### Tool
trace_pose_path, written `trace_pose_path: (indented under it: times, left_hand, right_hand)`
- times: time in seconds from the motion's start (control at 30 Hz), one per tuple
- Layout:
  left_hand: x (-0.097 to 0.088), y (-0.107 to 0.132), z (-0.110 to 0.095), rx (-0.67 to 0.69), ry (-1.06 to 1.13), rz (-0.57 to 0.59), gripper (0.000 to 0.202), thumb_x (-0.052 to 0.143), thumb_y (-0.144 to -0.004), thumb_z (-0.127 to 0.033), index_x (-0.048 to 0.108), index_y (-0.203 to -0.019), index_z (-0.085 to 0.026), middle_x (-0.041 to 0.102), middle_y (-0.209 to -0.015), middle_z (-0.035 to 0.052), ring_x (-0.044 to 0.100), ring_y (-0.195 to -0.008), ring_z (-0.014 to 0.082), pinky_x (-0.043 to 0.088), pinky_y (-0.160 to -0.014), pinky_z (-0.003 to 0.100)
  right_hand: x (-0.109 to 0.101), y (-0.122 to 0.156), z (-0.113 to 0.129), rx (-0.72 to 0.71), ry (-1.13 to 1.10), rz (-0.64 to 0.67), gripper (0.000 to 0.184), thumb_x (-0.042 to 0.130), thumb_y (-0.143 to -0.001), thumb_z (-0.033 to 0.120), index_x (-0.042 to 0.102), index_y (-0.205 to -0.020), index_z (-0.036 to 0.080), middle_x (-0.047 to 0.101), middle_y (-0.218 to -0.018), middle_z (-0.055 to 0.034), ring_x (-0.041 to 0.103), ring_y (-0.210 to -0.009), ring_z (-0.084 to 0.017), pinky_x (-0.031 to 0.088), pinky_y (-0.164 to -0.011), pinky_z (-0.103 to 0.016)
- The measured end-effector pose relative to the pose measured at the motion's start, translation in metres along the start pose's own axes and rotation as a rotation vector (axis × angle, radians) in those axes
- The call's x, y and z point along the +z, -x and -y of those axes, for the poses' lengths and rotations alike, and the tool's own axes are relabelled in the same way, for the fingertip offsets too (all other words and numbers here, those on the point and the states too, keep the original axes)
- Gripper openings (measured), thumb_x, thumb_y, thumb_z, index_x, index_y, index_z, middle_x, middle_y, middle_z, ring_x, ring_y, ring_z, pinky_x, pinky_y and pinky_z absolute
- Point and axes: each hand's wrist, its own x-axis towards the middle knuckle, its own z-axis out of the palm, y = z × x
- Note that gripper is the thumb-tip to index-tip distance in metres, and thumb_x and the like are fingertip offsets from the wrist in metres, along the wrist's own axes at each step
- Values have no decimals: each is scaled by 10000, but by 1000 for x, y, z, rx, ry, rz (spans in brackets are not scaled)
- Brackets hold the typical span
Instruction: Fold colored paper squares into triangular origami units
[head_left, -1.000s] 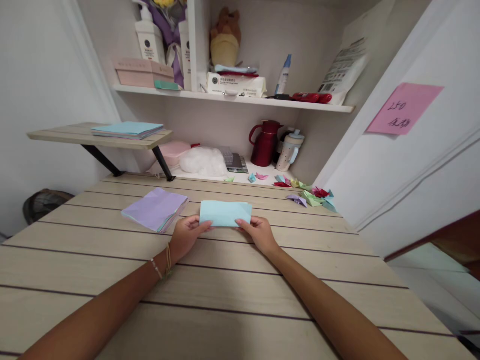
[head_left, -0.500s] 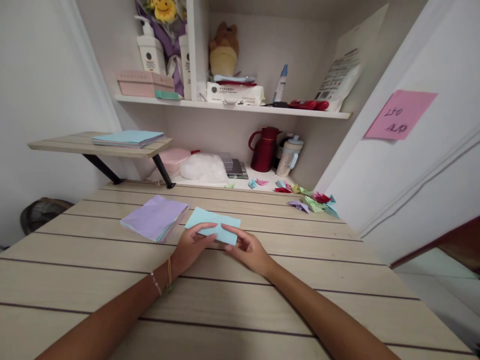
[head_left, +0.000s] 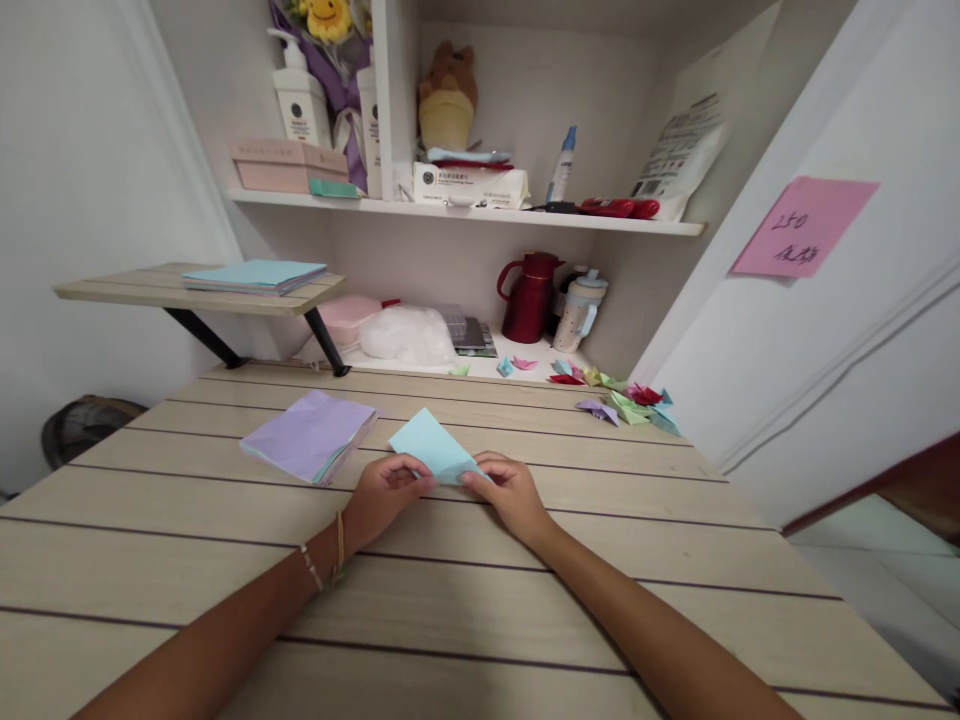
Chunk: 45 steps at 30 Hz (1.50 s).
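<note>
Between my hands is a light-blue sheet of folded paper [head_left: 435, 446], tilted so that one corner points away from me. My left hand [head_left: 391, 492] pinches its near left edge between thumb and fingers. At the right corner, my right hand [head_left: 510, 492] grips the paper with the thumb on top and the fingers behind. The fingertips cover parts of the near edge. Left of the paper lies a stack of purple and blue paper sheets [head_left: 309, 432], apart from my left hand.
Several folded paper shapes [head_left: 634, 403] lie at the table's back right. A small raised shelf [head_left: 135, 290] at left bears more paper [head_left: 255, 273]. Behind the slatted table [head_left: 420, 610] stand a red jug [head_left: 531, 298], a tumbler [head_left: 579, 312] and a white fluffy bundle [head_left: 407, 335].
The light-blue paper has turned in my hands, from a wide strip to a tilted piece with a corner pointing away. My right hand has shifted slightly and now pinches its right corner.
</note>
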Motion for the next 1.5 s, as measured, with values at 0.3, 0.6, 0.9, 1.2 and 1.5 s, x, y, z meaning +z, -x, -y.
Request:
trace_pose_path:
  times: [0.3,0.6,0.9,1.2,1.5]
  left_hand:
    - [2,-2,-5,-13,285,-24,656,739,-603,-181,336,-1118,-226,654,-802,10,636,-667,126,481,-603,224]
    - [4,3,-6,-70,50,213,189,617,-734,-329,621,-763,-143,657,-586,20,614,-548,142,492,-580,253]
    - [-3,-1,-3,-10,67,6,232,618,-716,-298,707,-891,-175,721,-874,53,661,-801,205,520,-738,307]
    - [0,-1,5,-11,184,33,453,730,-598,-210,640,-1038,-150,684,-1021,94,640,-936,224,498,-862,368]
    - [3,1,3,-8,40,55,199,737,-584,-247,682,-753,-159,715,-744,45,666,-699,183,549,-682,291]
  right_hand:
    - [2,-3,-7,197,-265,8,446,710,-653,367,586,-1039,184,651,-662,10,593,-616,-133,460,-603,-252]
    - [2,-2,-8,110,-162,79,249,685,-664,388,623,-761,167,619,-710,-13,535,-613,-117,422,-592,-239]
    - [3,2,-4,38,-78,144,696,698,-628,233,433,-1272,228,555,-646,29,479,-557,-111,398,-539,-220]
    - [0,3,-1,-32,129,62,245,685,-672,335,703,-894,232,645,-783,-42,553,-641,-158,436,-588,-263]
    - [0,-1,-4,76,34,26,245,694,-647,407,674,-712,171,612,-626,-17,537,-552,-134,431,-520,-244]
